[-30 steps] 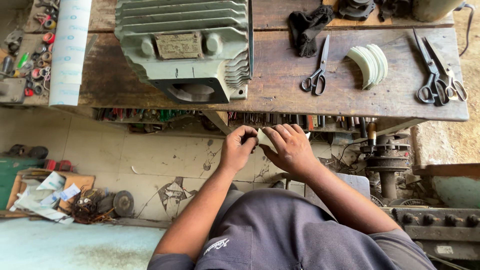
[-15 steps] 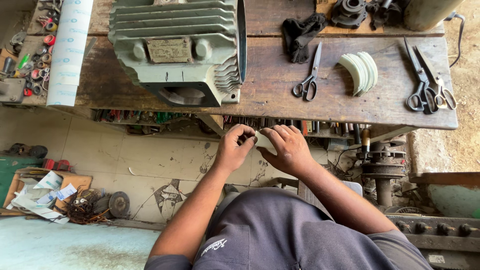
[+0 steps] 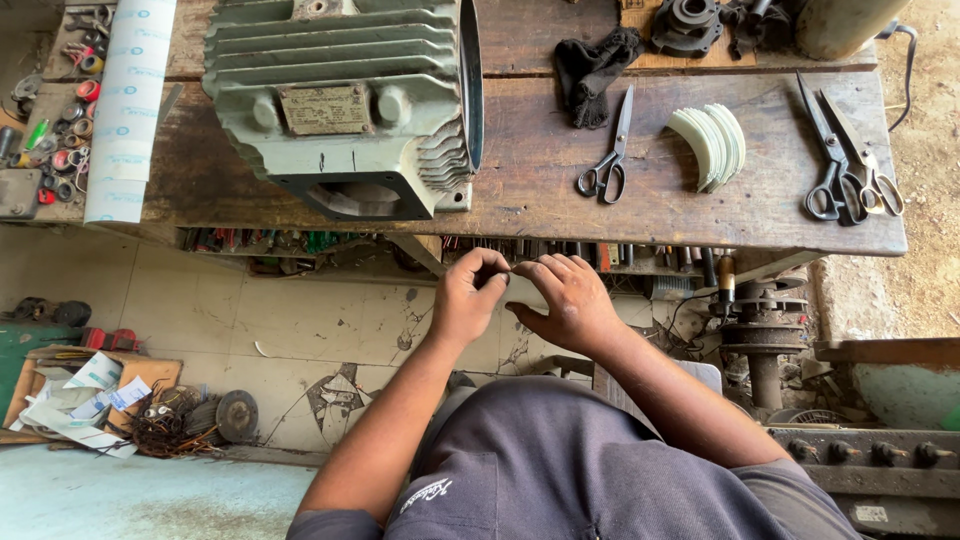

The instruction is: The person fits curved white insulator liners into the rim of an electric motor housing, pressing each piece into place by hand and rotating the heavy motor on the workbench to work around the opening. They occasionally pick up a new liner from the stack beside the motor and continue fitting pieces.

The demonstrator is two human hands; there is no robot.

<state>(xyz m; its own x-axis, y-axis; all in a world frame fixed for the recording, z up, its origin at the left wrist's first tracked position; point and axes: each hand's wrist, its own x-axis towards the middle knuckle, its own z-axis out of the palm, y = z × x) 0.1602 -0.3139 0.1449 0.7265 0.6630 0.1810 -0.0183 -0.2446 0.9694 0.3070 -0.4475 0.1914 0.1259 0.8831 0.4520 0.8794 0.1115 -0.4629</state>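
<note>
The left hand [image 3: 468,298] is curled, thumb and fingertips pinched together, meeting the fingertips of the right hand [image 3: 566,300] just below the front edge of a worn wooden bench [image 3: 540,190]. The right hand's fingers are bent and close together. Whatever the two hands pinch between them is too small and too hidden to make out. Both forearms rise from a lap in a dark grey shirt [image 3: 560,470].

On the bench beyond the hands, a pair of scissors [image 3: 606,158] lies with handles toward the person. Just to its right sits a stack of pale curved strips [image 3: 710,145], and near the right end two more pairs of shears [image 3: 845,160] lie side by side. To the left stands a large green ribbed motor housing [image 3: 340,100], with a white roll of sheet [image 3: 130,100] beside it. A black cloth [image 3: 595,65] lies farther back.
</note>
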